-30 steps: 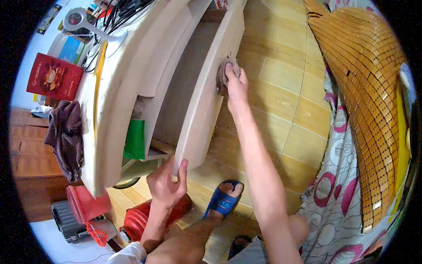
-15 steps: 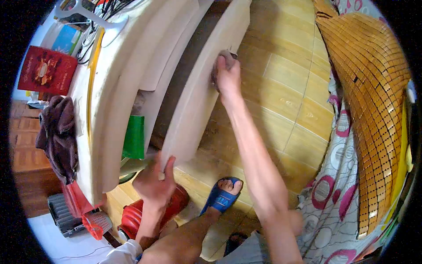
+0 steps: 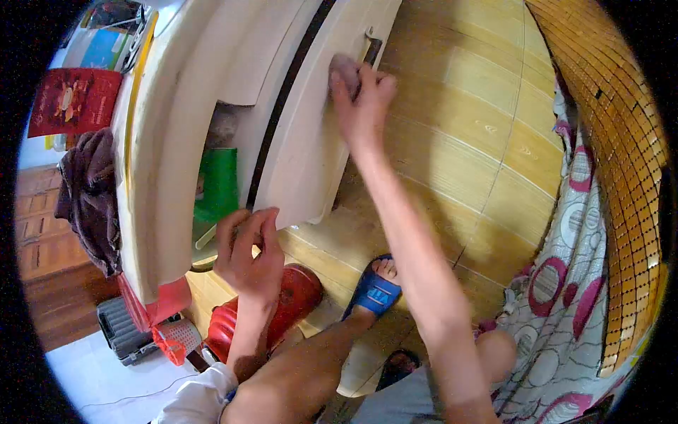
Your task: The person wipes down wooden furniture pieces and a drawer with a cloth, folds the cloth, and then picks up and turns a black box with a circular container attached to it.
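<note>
A grayish cloth (image 3: 345, 74) is in my right hand (image 3: 364, 106), which presses it against the white drawer front (image 3: 311, 106). A dark handle (image 3: 373, 48) shows on that front just above my fingers. My left hand (image 3: 251, 254) is beside the drawer's near corner, fingers loosely bent and apart, with nothing visible in them. Only a narrow dark gap separates the drawer front from the white cabinet. Next to my left hand, a green packet (image 3: 217, 184) sits in an open compartment of the cabinet.
A red ribbed container (image 3: 265, 318) stands on the wood-look floor near my slippered foot (image 3: 374, 286). A dark towel (image 3: 92, 198) hangs off the cabinet top beside a red box (image 3: 76, 101). To the right are a patterned cloth (image 3: 565, 304) and a bamboo mat (image 3: 614, 120).
The drawer front has moved in toward the cabinet and the gap has narrowed. My left hand has let go of its edge. My right hand has shifted with the cloth, exposing the handle.
</note>
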`<action>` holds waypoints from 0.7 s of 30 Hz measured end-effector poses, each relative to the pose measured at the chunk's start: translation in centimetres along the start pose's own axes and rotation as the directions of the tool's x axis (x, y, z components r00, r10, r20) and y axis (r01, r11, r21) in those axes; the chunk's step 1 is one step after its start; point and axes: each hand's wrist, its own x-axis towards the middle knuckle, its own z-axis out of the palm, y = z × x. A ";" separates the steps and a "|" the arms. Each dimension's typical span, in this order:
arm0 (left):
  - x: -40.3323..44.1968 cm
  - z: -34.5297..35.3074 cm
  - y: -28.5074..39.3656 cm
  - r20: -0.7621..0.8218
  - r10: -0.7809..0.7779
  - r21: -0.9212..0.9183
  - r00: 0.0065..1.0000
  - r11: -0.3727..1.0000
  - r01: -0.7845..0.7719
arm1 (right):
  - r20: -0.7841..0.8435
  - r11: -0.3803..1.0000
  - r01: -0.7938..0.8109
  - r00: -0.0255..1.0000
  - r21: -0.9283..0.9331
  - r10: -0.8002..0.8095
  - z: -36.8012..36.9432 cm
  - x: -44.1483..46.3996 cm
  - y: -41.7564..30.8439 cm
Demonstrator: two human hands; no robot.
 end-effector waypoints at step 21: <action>0.4 0.9 -0.6 0.088 0.082 0.036 0.993 0.996 -0.085 | -0.023 0.965 -0.061 0.997 0.254 0.069 0.9 -9.7 -6.0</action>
